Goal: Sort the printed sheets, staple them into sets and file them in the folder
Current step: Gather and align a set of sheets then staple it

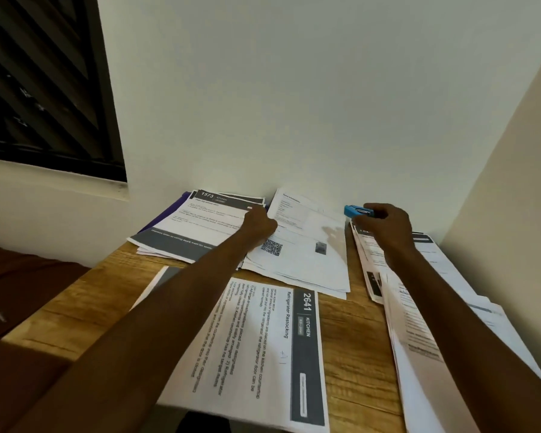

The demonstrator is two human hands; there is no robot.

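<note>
Blue stapler (358,211) sits at wall end of wood table (350,332), and I see R hand (384,221) w/ fingers curled round it. L hand (258,221) rests on sheet stack (197,226) over purple folder (166,214); its fingers are hidden, can't tell how far apart. Sheet "2641" (263,345) lies btw forearms, nearer me.

Four piles of printed sheets (297,345), one blue stapler (356,211), one purple folder (166,214), two hands (384,226).

both arms stretched forward; left hand (260,221) curled, right hand (384,221) gripping
</note>
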